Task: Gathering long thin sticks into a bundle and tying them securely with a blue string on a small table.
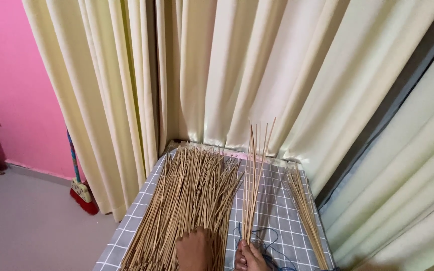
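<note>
A big heap of thin tan sticks [187,200] lies on a table covered with a grey checked cloth [277,211]. My left hand [193,249] rests flat on the near end of that heap, fingers together. My right hand [251,257] grips a small bundle of the same sticks [253,175], held upright and fanning out at the top in front of the curtain. A blue string [267,237] loops on the cloth beside my right hand. A smaller row of sticks [306,211] lies along the table's right side.
Cream curtains [257,70] hang close behind and to the right of the table. A pink wall [11,90] is at the left, with a broom [80,188] leaning by the curtain. Grey floor [31,226] spreads to the left of the table.
</note>
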